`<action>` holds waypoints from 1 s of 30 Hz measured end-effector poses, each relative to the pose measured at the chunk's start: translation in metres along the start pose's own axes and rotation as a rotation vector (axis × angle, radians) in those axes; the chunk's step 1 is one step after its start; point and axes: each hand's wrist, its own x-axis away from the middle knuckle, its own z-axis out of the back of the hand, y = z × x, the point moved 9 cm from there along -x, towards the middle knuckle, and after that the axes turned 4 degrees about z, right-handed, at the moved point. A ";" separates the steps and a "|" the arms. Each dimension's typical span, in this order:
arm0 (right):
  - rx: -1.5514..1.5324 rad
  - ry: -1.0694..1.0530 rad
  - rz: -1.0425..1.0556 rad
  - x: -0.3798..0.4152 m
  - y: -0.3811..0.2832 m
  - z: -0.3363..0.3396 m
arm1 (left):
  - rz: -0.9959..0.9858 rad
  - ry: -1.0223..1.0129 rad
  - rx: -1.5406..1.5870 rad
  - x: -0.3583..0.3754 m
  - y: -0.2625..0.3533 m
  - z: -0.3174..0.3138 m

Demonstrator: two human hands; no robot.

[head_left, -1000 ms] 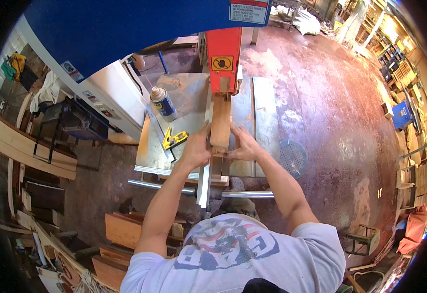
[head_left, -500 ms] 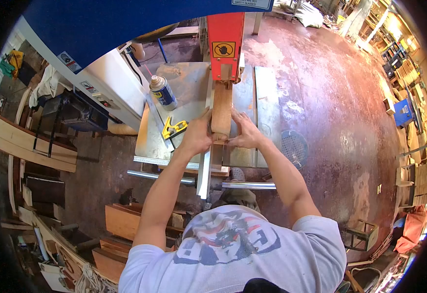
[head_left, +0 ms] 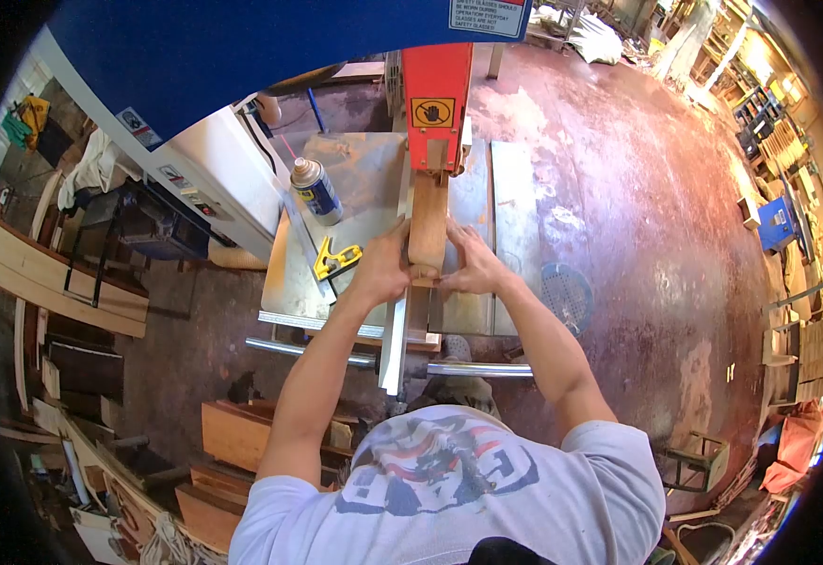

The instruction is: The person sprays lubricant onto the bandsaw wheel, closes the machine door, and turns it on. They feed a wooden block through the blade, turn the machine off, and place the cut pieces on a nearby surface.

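A long wooden block (head_left: 427, 221) lies lengthwise on the saw table (head_left: 355, 151), its far end under the red blade guard (head_left: 436, 80). My left hand (head_left: 385, 264) grips its near left side, close to the metal fence (head_left: 395, 344). Around the near right side is my right hand (head_left: 469, 261), fingers along the wood. Both thumbs meet near the block's close end. The blade itself is hidden by the guard and the block.
Left of the block, a spray can (head_left: 317, 191) stands on the table, with a yellow combination square (head_left: 338, 258) nearer me. A metal rail (head_left: 477, 369) crosses the front. Wooden boards (head_left: 233, 438) are stacked at lower left.
The view has tilted slightly, so the machine, table and can appear a little lower. Both hands stay on the block in nearly the same place.
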 end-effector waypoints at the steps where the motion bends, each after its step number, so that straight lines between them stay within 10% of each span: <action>1: -0.006 -0.005 -0.002 0.000 0.000 0.000 | 0.029 -0.028 0.018 0.001 0.008 0.004; 30: -0.019 0.054 0.009 -0.009 0.011 0.009 | -0.046 0.026 0.068 -0.014 0.007 0.004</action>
